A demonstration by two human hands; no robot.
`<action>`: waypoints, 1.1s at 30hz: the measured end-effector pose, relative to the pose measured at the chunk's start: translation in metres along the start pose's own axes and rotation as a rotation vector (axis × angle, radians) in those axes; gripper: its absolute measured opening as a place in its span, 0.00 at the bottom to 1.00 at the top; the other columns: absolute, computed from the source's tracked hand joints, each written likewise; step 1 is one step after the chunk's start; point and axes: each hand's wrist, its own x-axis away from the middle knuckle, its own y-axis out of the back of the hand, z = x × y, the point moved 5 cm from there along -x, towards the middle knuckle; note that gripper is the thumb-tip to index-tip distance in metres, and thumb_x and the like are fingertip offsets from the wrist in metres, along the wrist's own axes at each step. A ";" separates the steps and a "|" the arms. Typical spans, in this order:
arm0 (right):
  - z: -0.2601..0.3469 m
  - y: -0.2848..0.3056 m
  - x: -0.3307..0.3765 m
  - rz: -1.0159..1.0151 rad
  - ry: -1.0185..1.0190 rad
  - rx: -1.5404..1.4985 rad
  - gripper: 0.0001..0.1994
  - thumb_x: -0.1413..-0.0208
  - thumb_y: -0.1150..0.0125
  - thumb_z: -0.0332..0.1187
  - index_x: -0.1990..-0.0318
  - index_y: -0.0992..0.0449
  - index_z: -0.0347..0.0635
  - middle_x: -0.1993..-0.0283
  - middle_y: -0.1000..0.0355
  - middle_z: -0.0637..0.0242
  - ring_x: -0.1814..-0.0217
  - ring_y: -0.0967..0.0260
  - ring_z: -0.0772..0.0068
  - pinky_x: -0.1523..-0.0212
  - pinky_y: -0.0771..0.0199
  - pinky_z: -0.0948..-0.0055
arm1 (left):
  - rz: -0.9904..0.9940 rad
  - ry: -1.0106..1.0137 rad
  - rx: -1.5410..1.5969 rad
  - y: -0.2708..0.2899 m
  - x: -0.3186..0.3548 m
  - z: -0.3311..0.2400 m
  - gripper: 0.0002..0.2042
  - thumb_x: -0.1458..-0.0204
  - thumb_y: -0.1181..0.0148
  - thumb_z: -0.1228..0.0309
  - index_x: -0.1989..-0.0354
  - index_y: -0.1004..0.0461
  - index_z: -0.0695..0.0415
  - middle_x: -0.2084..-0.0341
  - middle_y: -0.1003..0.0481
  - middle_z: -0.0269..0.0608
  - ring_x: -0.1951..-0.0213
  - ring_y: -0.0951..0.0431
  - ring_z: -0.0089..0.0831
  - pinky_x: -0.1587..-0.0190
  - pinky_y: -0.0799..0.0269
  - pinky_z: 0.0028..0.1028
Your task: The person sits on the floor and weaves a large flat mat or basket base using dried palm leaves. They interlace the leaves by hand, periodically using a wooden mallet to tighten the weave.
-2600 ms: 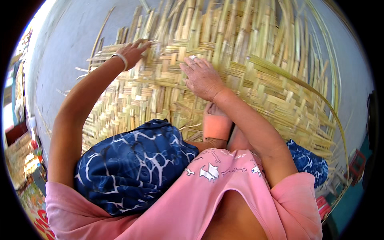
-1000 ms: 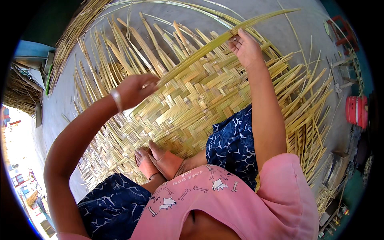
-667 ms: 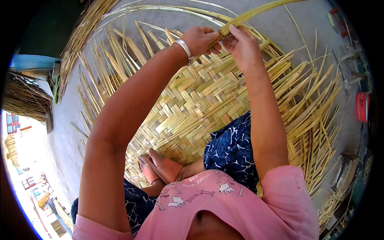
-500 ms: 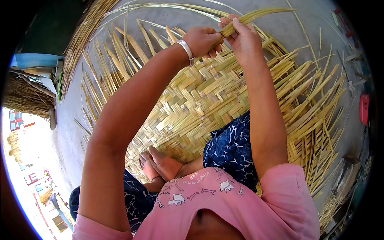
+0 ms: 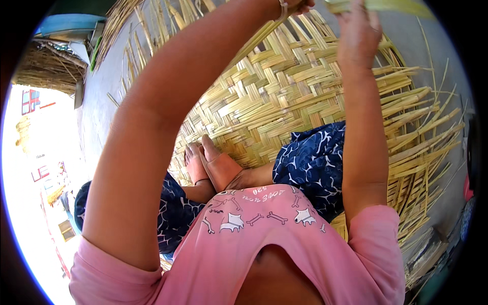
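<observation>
At the top edge my right hand is closed round a bundle of pale green reed strips, which runs off to the right. My left hand, with a bangle at its wrist, is mostly cut off by the top edge. Its visible fingers are curled, and what they grip is out of sight. Below both hands spreads a woven reed mat in a diagonal weave, its long loose ends fanning out at the right and far sides.
My feet rest on the mat's near part, with reddish coverings on them. Loose reeds lie on the grey floor at the far left. Beyond them are a blue basin-like object and a heap of dry stalks.
My hands have moved farther up and apart, partly out of view. The left has come away from the right, where both gripped the strips together. The view has tilted, bringing the mat higher.
</observation>
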 end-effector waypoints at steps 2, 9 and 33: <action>-0.008 0.046 -0.021 -0.069 -0.068 0.006 0.17 0.36 0.59 0.36 0.46 0.39 0.33 0.46 0.33 0.49 0.45 0.33 0.55 0.47 0.31 0.62 | 0.237 -0.021 -0.152 -0.001 0.017 -0.038 0.18 0.45 0.46 0.54 0.70 0.26 0.60 0.80 0.28 0.37 0.79 0.29 0.25 0.76 0.31 0.25; -0.089 0.054 0.006 -0.181 -0.560 -0.102 0.18 0.38 0.56 0.41 0.44 0.38 0.42 0.47 0.33 0.53 0.50 0.32 0.60 0.48 0.33 0.62 | 0.353 0.072 -1.352 0.071 0.147 0.001 0.31 0.54 0.38 0.49 0.49 0.30 0.61 0.53 0.28 0.58 0.51 0.26 0.45 0.47 0.30 0.37; -0.185 -0.135 0.149 0.965 -0.703 0.854 0.21 0.41 0.50 0.37 0.44 0.34 0.34 0.50 0.28 0.53 0.50 0.30 0.65 0.48 0.31 0.67 | -0.734 0.353 -0.826 0.244 0.277 0.104 0.20 0.56 0.37 0.58 0.63 0.22 0.63 0.76 0.22 0.47 0.74 0.22 0.33 0.65 0.25 0.31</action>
